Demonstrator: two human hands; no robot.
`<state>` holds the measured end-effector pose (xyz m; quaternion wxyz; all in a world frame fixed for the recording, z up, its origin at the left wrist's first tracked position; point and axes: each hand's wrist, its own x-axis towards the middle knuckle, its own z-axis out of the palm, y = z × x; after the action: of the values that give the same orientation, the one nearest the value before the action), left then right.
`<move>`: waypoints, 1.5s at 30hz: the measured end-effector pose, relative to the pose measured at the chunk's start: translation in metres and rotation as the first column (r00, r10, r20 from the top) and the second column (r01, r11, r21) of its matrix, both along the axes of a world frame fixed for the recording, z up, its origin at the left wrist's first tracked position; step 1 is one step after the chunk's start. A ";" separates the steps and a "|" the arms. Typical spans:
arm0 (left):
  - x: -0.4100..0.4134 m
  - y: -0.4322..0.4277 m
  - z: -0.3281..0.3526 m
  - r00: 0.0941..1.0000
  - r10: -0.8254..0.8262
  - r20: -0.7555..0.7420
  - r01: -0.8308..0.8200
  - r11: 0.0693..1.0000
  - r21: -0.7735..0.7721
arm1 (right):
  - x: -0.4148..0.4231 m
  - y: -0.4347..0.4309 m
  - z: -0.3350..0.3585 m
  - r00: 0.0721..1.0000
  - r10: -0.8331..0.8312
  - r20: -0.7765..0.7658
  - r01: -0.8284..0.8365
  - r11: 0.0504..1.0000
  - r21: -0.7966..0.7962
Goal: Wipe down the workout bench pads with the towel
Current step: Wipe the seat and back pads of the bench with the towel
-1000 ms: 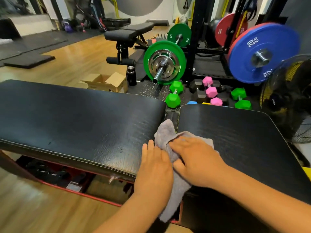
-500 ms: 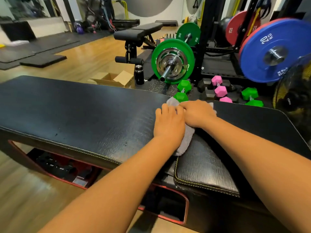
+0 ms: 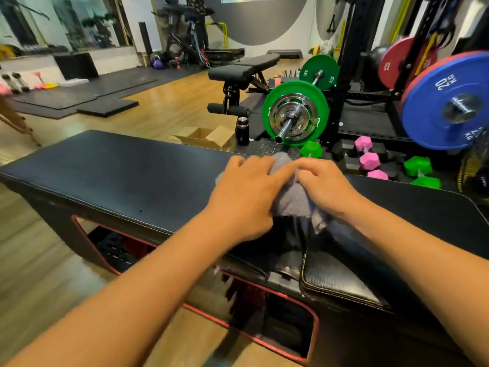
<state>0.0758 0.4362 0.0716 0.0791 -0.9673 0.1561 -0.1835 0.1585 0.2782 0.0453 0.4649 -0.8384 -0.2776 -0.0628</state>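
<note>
A black workout bench stretches across the view, with a long left pad [image 3: 127, 178] and a right pad [image 3: 412, 215] split by a narrow gap. A grey towel [image 3: 293, 200] is bunched over that gap near the far edge. My left hand [image 3: 246, 192] lies flat on the towel's left part and on the left pad. My right hand [image 3: 325, 186] presses on the towel's right side, fingers curled into the cloth. Much of the towel is hidden under both hands.
Behind the bench lie green [image 3: 420, 170] and pink dumbbells [image 3: 369, 160], a barbell with green plates [image 3: 295, 117], a blue plate [image 3: 449, 102], a black bottle [image 3: 242, 131] and an open cardboard box [image 3: 209, 137]. Another bench [image 3: 243, 72] stands further back. Wooden floor [image 3: 39, 260] lies at left.
Both hands slid the towel from the near edge of the gap towards the far edge over the last second. Since half a second ago the hands have spread slightly apart on it.
</note>
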 end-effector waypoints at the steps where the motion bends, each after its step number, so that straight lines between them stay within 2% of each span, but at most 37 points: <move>1: 0.008 0.015 0.007 0.999 0.008 -0.049 -0.007 0.999 0.038 | 0.004 0.006 0.003 0.999 -0.015 0.034 0.019 0.992 -0.123; 3: 0.012 0.040 -0.003 0.951 0.025 -0.307 -0.029 1.000 -0.009 | 0.006 0.014 -0.010 0.999 -0.029 0.021 0.035 0.881 -0.473; 4: 0.009 0.048 -0.019 0.894 0.028 -0.447 -0.058 0.997 -0.053 | 0.002 0.018 -0.020 0.999 -0.032 0.008 0.031 0.819 -0.573; 5: 0.002 0.053 -0.039 0.847 0.035 -0.530 -0.084 0.994 -0.068 | -0.005 0.022 -0.029 0.999 -0.037 0.011 0.036 0.794 -0.607; 6: -0.005 0.056 -0.057 0.842 0.046 -0.538 -0.096 0.993 -0.064 | -0.014 0.026 -0.034 0.999 -0.042 0.034 0.054 0.797 -0.602; 9: -0.004 0.057 -0.087 0.923 0.059 -0.381 -0.131 0.977 -0.167 | -0.029 0.039 -0.040 0.987 -0.010 0.158 0.107 0.781 -0.615; 11: 0.018 0.056 -0.088 0.931 0.058 -0.360 -0.154 0.957 -0.244 | -0.022 0.052 -0.044 0.967 0.000 0.255 0.179 0.711 -0.680; 13: 0.049 0.054 -0.089 0.919 0.095 -0.384 -0.200 0.949 -0.245 | 0.005 0.066 -0.053 0.956 -0.004 0.293 0.213 0.695 -0.687; 16: 0.090 0.056 -0.086 0.890 0.161 -0.427 -0.272 0.938 -0.214 | 0.061 0.080 -0.067 0.979 -0.049 0.197 0.163 0.767 -0.620; 20: 0.103 0.055 -0.080 0.845 0.176 -0.505 -0.299 0.939 -0.173 | 0.088 0.080 -0.074 0.994 -0.100 0.052 0.109 0.725 -0.681; 23: 0.061 0.051 -0.084 0.861 0.170 -0.479 -0.284 0.943 -0.176 | 0.053 0.073 -0.073 0.992 -0.042 0.116 0.107 0.755 -0.647; 26: -0.015 0.048 -0.087 0.900 0.152 -0.407 -0.229 0.962 -0.146 | -0.009 0.061 -0.072 0.987 0.079 0.140 0.020 0.805 -0.593; 30: -0.068 0.052 -0.081 0.901 0.068 -0.428 -0.228 0.914 -0.335 | -0.080 0.063 -0.077 0.977 0.028 0.211 0.089 0.846 -0.525; 35: -0.024 0.050 -0.090 0.938 0.122 -0.324 -0.260 0.866 -0.428 | -0.050 0.074 -0.080 0.993 -0.070 0.097 0.114 0.795 -0.596; 39: 0.019 0.064 -0.093 0.933 0.117 -0.341 -0.291 0.801 -0.522 | -0.003 0.089 -0.072 0.996 -0.085 0.015 0.070 0.703 -0.707; 45: 0.077 0.068 -0.089 0.906 0.180 -0.383 -0.356 0.813 -0.460 | 0.067 0.108 -0.064 0.997 -0.079 0.015 0.065 0.684 -0.727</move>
<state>0.1531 0.5039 -0.0176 -0.1864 -0.9810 -0.0286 -0.0451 0.2251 0.3859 -0.0182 0.0948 -0.9646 -0.2428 0.0411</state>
